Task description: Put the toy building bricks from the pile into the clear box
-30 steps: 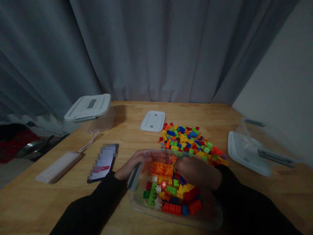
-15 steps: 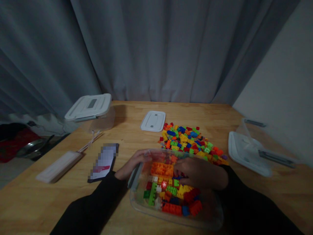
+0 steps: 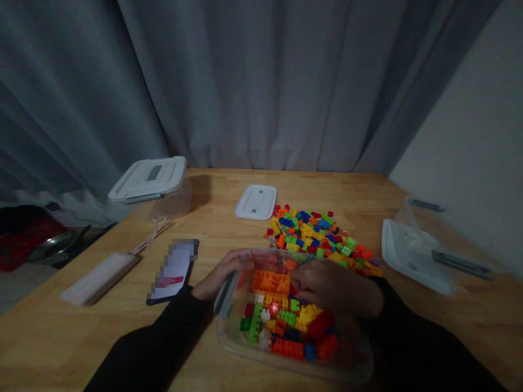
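Note:
A clear plastic tub (image 3: 229, 332) near the front of the table holds several coloured bricks, with a wide orange brick (image 3: 271, 282) on top. My left hand (image 3: 223, 273) grips the tub's left rim, fingers curled over the edge. Reaching inside the tub, my right hand (image 3: 332, 286) has its fingers bent down among the bricks just right of the orange brick; I cannot make out what they pinch. Behind the tub lies a loose pile of bricks (image 3: 316, 234) on the wooden table (image 3: 212, 239).
A lidded clear box (image 3: 152, 182) stands at the back left, a small white lid (image 3: 256, 201) at mid-back, and a white lid with clasps (image 3: 414, 255) at the right. A phone (image 3: 174, 269) and a white flat case (image 3: 98, 277) with a cord lie to the left.
My right hand has shifted slightly up and right inside the tub. The left hand and the tub have stayed put.

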Demonstrator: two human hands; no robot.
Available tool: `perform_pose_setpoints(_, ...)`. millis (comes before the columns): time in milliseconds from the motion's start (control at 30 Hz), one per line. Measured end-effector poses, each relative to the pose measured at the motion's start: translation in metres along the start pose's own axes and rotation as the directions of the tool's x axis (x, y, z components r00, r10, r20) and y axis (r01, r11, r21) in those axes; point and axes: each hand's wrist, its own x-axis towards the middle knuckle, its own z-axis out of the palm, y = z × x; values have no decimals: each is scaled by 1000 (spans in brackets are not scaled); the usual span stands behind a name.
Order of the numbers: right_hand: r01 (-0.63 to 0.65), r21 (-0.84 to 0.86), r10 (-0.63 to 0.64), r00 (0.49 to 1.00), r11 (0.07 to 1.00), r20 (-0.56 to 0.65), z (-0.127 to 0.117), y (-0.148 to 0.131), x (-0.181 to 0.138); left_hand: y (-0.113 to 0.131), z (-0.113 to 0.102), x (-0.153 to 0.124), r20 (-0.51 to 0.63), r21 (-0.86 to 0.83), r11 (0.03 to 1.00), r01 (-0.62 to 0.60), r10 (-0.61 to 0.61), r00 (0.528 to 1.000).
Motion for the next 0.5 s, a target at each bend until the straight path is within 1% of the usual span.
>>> perform_pose_setpoints(133, 28, 96, -33, 998, 995, 46, -5, 3, -2, -2, -2, 0, 7, -5, 1000, 8, -8, 1000)
perform_pose_setpoints(200, 19, 124, -26, 998, 992, 52, -4, 3, -3, -4, -2, 1, 15, -18, 1000, 17, -17, 1000)
perform_pose_setpoints(300, -8, 135, 3, 999, 991, 32, -3, 2, -5, -6, -3, 2, 14, -31, 999, 9, -9, 1000)
perform_pose_setpoints(367, 6, 164, -10, 1000, 986, 23, -6, -1, -6, -5, -2, 2, 16, -34, 999, 9, -9, 1000)
perform_pose_setpoints(433, 41, 221, -46, 999, 974, 19, -14, -3, -7, -3, -1, 2, 19, -21, 1000, 18, -17, 1000)
perform_pose_setpoints(500, 69, 265, -63, 998, 962, -31, -25, -5, -8, 0, 0, 1, 13, -4, 1000, 18, -18, 1000)
